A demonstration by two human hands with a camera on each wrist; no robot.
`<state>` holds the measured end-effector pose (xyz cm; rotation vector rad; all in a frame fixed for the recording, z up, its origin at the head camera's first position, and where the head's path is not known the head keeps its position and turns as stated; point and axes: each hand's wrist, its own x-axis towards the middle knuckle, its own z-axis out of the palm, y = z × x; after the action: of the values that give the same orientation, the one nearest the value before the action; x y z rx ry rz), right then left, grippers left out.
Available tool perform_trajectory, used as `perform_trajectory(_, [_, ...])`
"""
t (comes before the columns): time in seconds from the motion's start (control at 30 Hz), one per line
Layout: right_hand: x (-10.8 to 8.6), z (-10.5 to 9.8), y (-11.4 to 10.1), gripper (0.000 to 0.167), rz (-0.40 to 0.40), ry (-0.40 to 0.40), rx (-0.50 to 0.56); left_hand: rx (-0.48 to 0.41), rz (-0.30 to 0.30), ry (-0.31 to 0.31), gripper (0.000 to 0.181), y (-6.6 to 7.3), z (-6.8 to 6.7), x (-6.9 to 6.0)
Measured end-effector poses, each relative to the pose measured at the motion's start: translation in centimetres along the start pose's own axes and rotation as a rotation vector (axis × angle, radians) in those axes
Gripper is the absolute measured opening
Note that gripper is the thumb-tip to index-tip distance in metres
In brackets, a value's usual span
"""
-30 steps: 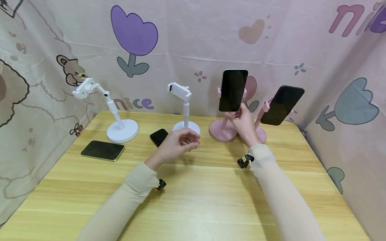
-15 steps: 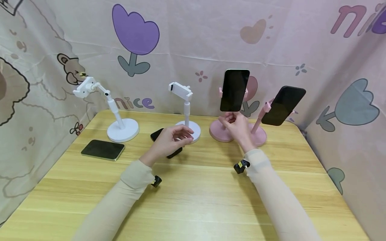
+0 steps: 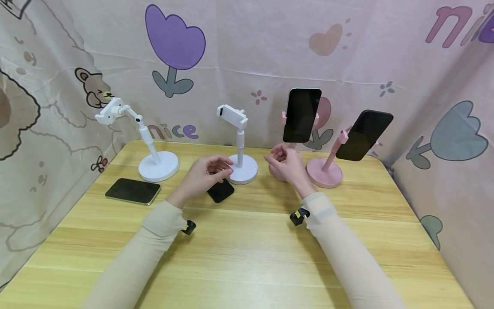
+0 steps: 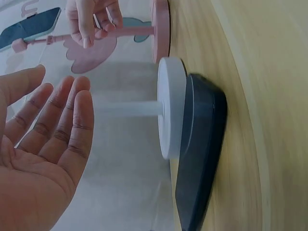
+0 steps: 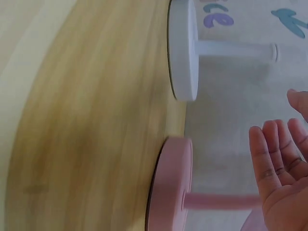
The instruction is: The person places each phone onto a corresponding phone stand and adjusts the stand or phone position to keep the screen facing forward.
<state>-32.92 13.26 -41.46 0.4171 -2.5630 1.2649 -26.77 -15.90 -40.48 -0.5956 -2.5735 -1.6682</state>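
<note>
My left hand (image 3: 201,176) hovers over a black phone (image 3: 221,191) lying on the table; its fingers bend loosely around nothing. In the left wrist view that phone (image 4: 202,144) lies by the round base of a white phone stand (image 4: 172,108). The white stand (image 3: 240,148) has its holder tilted at the top. My right hand (image 3: 287,165) is in front of a pink phone stand (image 3: 276,173), hiding part of its base and pole. It holds nothing, as the right wrist view shows with the fingers (image 5: 263,159) apart from the stand. An upright phone (image 3: 302,115) is clamped in that pink stand.
A second pink stand (image 3: 324,173) at the right bears a tilted phone (image 3: 364,135). Another white stand (image 3: 158,166) is at the far left, with a phone (image 3: 133,191) flat before it. A printed cloth (image 3: 247,51) hangs behind the wooden table (image 3: 247,257).
Both hands have moved left. My right hand has come away from below the upright phone, and my left hand has passed from before the white stand to over the black phone.
</note>
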Motion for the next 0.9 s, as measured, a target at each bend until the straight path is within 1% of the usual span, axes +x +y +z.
perform_trajectory(0.13, [0.1,1.1,-0.7,0.034,0.001,-0.051,0.04,0.02,-0.03,0.012,0.024,-0.2,-1.0,-0.5])
perform_trajectory(0.2, [0.3,1.6,-1.1,0.031,-0.016,-0.068,0.076,0.029,-0.047,0.016,0.025,-0.3,-1.4,-0.8])
perform_trajectory(0.3, [0.7,2.2,-1.7,0.032,-0.057,-0.069,0.09,0.036,-0.065,0.024,0.026,-0.6,-2.1,-1.2])
perform_trajectory(0.4, [1.1,2.7,-2.5,0.038,-0.076,-0.072,0.09,0.054,-0.059,0.04,0.026,-1.1,-2.8,-1.5])
perform_trajectory(0.47, [1.5,3.1,-3.0,0.042,-0.069,-0.078,0.1,0.065,-0.055,0.052,0.026,-1.5,-3.1,-1.7])
perform_trajectory(0.57, [1.8,3.7,-3.7,0.041,-0.044,-0.079,0.107,0.082,-0.061,0.069,0.025,-1.9,-3.6,-2.0])
perform_trajectory(0.67, [1.8,4.4,-4.1,0.037,-0.017,-0.079,0.072,0.083,-0.072,0.074,0.025,-2.2,-4.1,-2.3])
perform_trajectory(0.73, [1.7,5.0,-4.4,0.036,-0.009,-0.095,0.042,0.083,-0.073,0.074,0.025,-2.4,-4.5,-2.5])
perform_trajectory(0.8, [1.5,5.5,-4.6,0.036,-0.018,-0.118,0.026,0.085,-0.071,0.08,0.026,-2.5,-4.9,-2.7])
perform_trajectory(0.9, [1.1,6.4,-5.1,0.038,-0.05,-0.16,0.003,0.078,-0.049,0.115,0.026,-2.5,-5.8,-3.0])
